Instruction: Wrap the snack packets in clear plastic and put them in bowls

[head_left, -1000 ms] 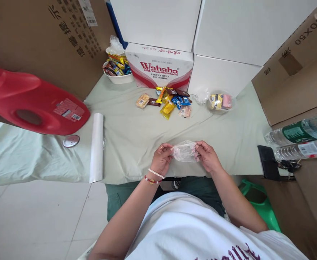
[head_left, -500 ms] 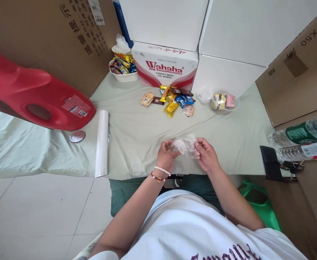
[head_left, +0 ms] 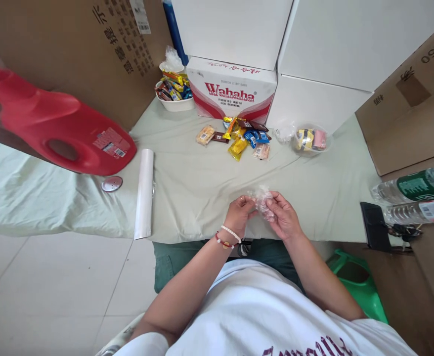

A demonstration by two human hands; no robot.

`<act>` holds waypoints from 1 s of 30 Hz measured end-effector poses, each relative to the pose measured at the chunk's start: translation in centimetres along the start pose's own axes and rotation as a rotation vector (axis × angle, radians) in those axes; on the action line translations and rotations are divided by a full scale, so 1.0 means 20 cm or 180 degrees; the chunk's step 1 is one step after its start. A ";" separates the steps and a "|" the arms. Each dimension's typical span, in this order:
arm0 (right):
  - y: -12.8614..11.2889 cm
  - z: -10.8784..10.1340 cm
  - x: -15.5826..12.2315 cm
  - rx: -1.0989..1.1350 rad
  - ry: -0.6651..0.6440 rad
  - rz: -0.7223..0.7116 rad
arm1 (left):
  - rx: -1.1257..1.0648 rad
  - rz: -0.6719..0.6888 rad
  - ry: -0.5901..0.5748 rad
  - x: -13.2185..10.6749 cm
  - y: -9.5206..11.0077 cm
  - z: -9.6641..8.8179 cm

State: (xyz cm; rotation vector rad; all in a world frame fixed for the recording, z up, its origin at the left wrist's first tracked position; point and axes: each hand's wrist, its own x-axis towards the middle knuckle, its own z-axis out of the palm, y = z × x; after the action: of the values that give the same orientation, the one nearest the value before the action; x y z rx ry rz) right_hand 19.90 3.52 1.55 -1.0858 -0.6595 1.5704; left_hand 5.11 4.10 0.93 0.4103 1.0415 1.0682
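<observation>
A crumpled bundle of clear plastic wrap (head_left: 265, 203), whitish with a pink tint, is held between my hands above the front of the table. What may be inside it is too small to tell. My right hand (head_left: 284, 215) is closed round the bundle's right side. From the left, my left hand (head_left: 239, 211) pinches its edge between thumb and fingers. Farther back on the cloth lies a loose pile of wrapped snacks (head_left: 238, 146). A clear bowl (head_left: 294, 146) with yellow and pink packets stands to its right, beside a crumpled piece of clear plastic (head_left: 285, 133).
At left are a big red jug (head_left: 68, 133), a round lid (head_left: 112, 184) and a white roll (head_left: 145, 195). A tub of snacks (head_left: 178, 105) stands by the Wahaha box (head_left: 232, 94). Bottles (head_left: 420, 185) and a phone (head_left: 374, 225) occupy the right edge. A green stool (head_left: 368, 291) is below.
The wrap has gone from spread between my hands to a tighter bundle. My left hand has come closer to my right. The view has shifted slightly.
</observation>
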 end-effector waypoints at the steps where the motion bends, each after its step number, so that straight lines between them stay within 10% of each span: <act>1: -0.01 0.00 0.01 -0.0032 0.0082 -0.0066 | -0.0132 0.0079 0.0099 0.02 0.00 -0.01; 13: -0.10 -0.31 0.09 -0.0778 0.1029 -0.0276 | -0.0674 0.0587 0.0176 -0.04 0.12 -0.41; 21: -0.14 -0.40 0.09 -0.1976 0.0086 0.0054 | 0.0162 0.1496 -0.0060 -0.11 0.17 -0.49; 26: -0.21 -0.31 0.04 -0.3253 0.0781 -0.1046 | 0.1499 0.2665 0.0427 -0.16 0.15 -0.43; 30: -0.21 -0.10 -0.04 -0.1942 -0.0227 0.0138 | 0.2443 0.3116 0.0206 -0.27 0.13 -0.34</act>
State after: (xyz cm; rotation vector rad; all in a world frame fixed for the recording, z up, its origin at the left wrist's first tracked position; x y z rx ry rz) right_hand 23.56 3.64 4.59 -1.4954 -1.2198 1.4833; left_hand -2.49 -0.51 2.19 1.6324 1.3203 1.4924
